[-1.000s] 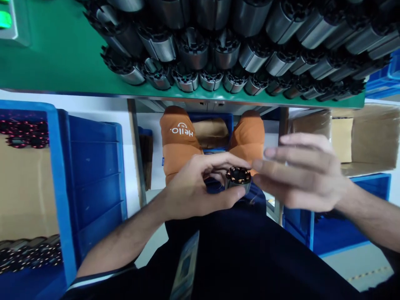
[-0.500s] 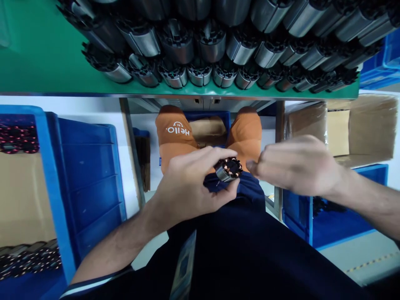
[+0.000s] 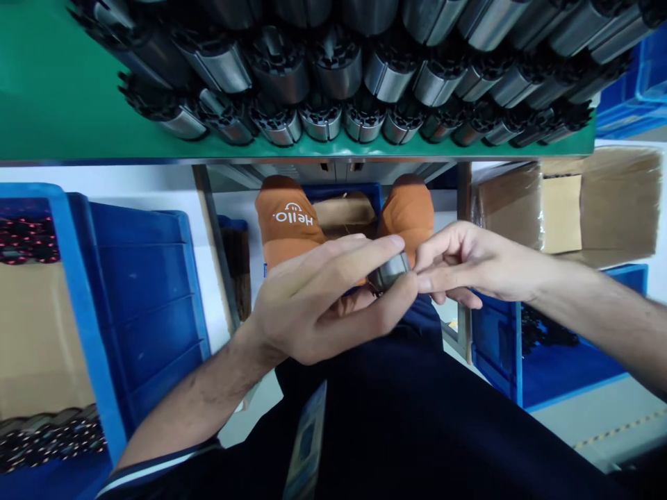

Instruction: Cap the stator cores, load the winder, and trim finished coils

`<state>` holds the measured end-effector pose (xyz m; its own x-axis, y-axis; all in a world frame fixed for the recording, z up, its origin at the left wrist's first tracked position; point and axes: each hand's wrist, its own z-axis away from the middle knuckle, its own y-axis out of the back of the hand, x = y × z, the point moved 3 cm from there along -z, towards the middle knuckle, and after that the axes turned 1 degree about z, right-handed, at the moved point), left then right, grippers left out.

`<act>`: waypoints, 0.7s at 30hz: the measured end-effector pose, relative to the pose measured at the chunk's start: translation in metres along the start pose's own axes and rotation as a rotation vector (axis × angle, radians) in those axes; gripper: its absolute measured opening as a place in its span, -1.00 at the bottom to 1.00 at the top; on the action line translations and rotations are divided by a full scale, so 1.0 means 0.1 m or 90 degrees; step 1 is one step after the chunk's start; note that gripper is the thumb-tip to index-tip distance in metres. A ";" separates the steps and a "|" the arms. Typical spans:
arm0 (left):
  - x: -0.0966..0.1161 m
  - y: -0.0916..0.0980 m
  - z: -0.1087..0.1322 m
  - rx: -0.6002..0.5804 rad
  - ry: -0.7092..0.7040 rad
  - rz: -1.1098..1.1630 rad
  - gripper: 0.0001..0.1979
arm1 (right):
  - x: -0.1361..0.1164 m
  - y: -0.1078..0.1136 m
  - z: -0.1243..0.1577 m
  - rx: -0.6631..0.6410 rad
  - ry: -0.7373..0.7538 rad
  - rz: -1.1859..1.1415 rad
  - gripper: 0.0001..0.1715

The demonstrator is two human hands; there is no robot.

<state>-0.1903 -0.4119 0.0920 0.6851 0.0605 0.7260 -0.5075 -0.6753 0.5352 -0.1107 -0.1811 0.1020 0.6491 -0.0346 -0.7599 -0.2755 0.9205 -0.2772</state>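
A metal motor stator (image 3: pixel 390 272) is gripped between the fingers of my left hand (image 3: pixel 328 298), above my lap, with its smooth outer side showing. My right hand (image 3: pixel 469 267) is at the stator's right end, thumb and index finger pinched together close to my left fingertips. Whatever those right fingers hold is too small or hidden to make out. Several similar metal cylinders with black slotted ends (image 3: pixel 323 121) stand in rows on the green bench (image 3: pixel 46 111) ahead.
On the left is a blue crate (image 3: pixel 83 278) with copper-wound parts and cardboard in it. At the right are an open cardboard box (image 3: pixel 620 208) and a blue bin (image 3: pixel 547 378) holding black parts. The bench edge crosses above my knees.
My right hand has moved left to the stator, its fingers now pinched. My left hand has turned the stator, so its copper-wound open end no longer shows.
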 end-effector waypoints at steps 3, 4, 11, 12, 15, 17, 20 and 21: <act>-0.03 0.00 -0.04 -0.017 -0.018 -0.003 -0.65 | -0.27 0.02 0.14 0.160 0.236 0.359 -0.49; -0.06 -0.01 -0.05 -0.019 0.014 0.038 -0.62 | -0.35 0.03 0.20 0.193 0.301 0.480 -0.45; -0.10 0.01 0.00 0.100 -0.033 -0.002 -0.78 | -0.23 0.22 0.27 0.133 0.139 0.169 -0.46; -0.09 0.02 0.01 0.115 -0.062 -0.026 -0.78 | -0.13 0.19 0.22 0.090 0.067 0.064 -0.43; -0.03 0.04 0.00 0.087 -0.178 -0.095 -0.69 | 0.08 0.02 0.09 0.009 -0.065 -0.100 -0.43; 0.01 0.05 -0.01 0.057 -0.234 -0.129 -0.66 | 0.10 -0.04 0.07 0.045 -0.022 -0.040 -0.44; 0.00 0.06 -0.06 0.012 -0.090 -0.068 -0.68 | -0.07 -0.03 0.20 0.185 0.153 0.256 -0.46; -0.02 0.04 -0.07 -0.016 -0.013 -0.005 -0.66 | -0.15 -0.01 0.27 0.224 0.194 0.343 -0.47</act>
<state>-0.1975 -0.4096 0.0960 0.6997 0.0510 0.7126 -0.5141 -0.6566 0.5519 -0.1010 -0.1715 0.1294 0.2460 0.4004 -0.8827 -0.2238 0.9096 0.3502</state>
